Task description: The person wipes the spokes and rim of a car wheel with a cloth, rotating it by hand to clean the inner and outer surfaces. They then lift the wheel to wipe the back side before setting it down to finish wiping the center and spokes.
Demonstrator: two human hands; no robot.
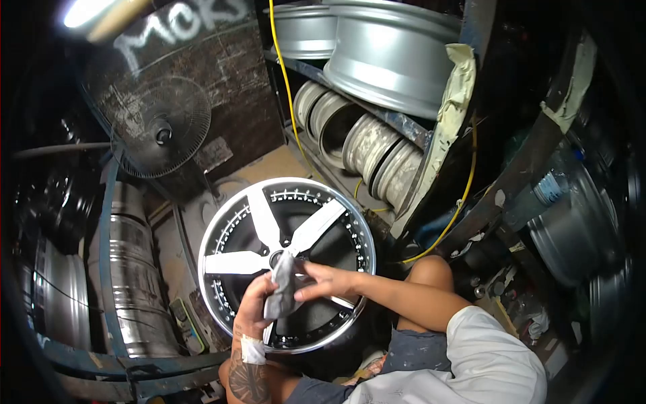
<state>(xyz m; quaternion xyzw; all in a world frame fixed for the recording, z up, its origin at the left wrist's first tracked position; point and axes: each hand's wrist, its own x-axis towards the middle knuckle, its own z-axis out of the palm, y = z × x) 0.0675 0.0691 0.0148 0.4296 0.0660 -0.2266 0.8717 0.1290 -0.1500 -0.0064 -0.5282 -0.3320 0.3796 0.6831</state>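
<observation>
A large wheel rim [232, 262] with white spokes, a black inner face and a polished lip lies in front of me. Over its lower middle, near the hub, a grey cloth [281, 296] hangs between my hands. My left hand [254, 301], with a white wrap at the wrist, is closed on the cloth's left side. My right hand [324, 280] reaches in from the right with its fingers at the cloth's upper right edge; the cloth partly hides the fingertips.
A fan [161, 131] stands at the upper left. Silver rims [397, 57] and dusty rims [370, 141] fill the rack ahead. More rims [138, 269] are stacked at the left. A yellow hose [282, 67] hangs beyond the wheel.
</observation>
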